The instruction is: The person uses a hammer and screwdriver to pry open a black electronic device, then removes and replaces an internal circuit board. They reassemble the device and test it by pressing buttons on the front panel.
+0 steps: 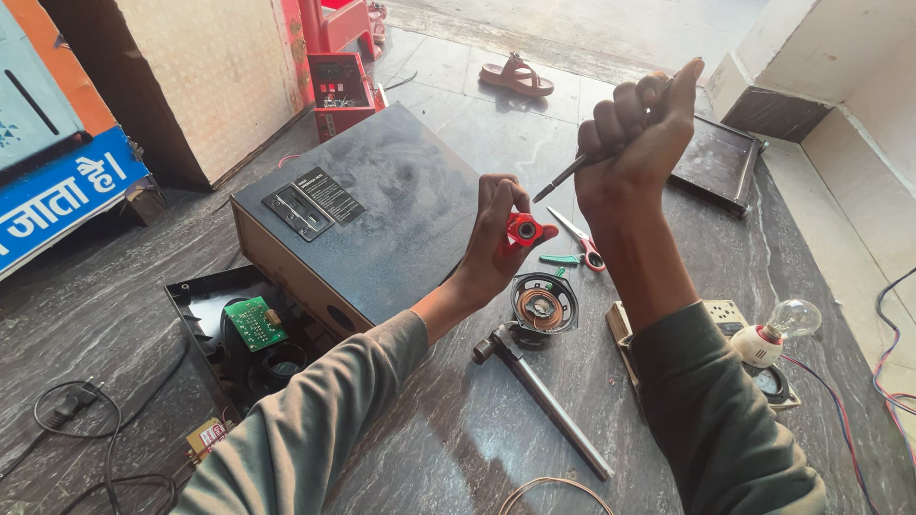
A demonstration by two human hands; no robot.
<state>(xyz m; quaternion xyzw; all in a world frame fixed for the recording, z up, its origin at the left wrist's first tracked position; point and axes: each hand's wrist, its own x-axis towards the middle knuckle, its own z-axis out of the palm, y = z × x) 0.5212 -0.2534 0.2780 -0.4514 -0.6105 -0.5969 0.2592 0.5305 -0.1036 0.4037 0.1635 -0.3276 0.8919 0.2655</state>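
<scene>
My left hand [496, 238] is raised above the dark stone floor and pinches a small red plastic part [523, 230] with a round hole in it. My right hand [634, 143] is fisted around the handle of a screwdriver [565, 178], held higher and to the right. The screwdriver's dark tip points down-left toward the red part and stops just short of it. Below my hands a small round speaker [542, 303] lies face up on the floor.
A large black box [382, 205] lies left of my hands, with an open black panel and green circuit board [254, 323] beside it. Scissors [577, 246], a metal hammer [544, 396], a bulb in a holder [778, 329], a switch board [725, 315], cables and a sandal [516, 76] lie around.
</scene>
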